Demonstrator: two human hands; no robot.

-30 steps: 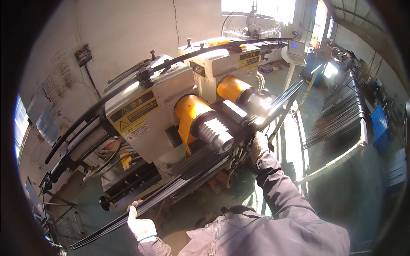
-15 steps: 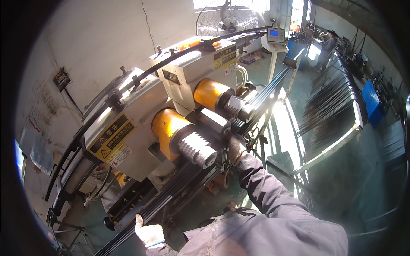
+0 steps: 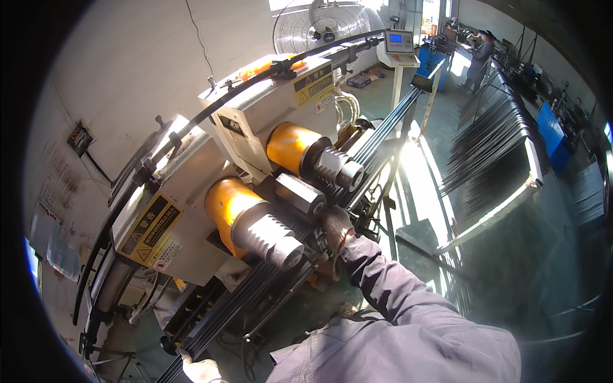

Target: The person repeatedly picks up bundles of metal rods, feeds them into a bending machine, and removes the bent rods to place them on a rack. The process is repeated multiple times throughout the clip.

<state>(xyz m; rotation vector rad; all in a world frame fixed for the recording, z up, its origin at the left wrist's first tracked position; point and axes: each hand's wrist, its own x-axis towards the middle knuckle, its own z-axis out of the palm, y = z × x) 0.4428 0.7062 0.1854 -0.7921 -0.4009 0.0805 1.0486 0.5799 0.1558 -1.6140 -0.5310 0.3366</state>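
Observation:
My left hand, in a whitish work glove, is at the near lower end of a bundle of long dark metal rods. Its thumb lies against the rods, and the other fingers are hidden. My right hand, in a darker, shadowed glove, reaches in at the machine beside a hexagonal metal block. Its fingers are out of sight, so what they grip cannot be made out. Two orange cylinders with ribbed metal ends, a nearer one and a farther one, stick out above the rods.
The grey machine housing bears yellow warning labels. A curved black rail runs along it. At the back stand a control box and a large fan. On the right, a rack holds many thin rods; another person stands beyond.
My left hand has slid down and left along the rods, with its thumb now lower against them. My right hand stays by the hexagonal block. The whole view has shifted slightly.

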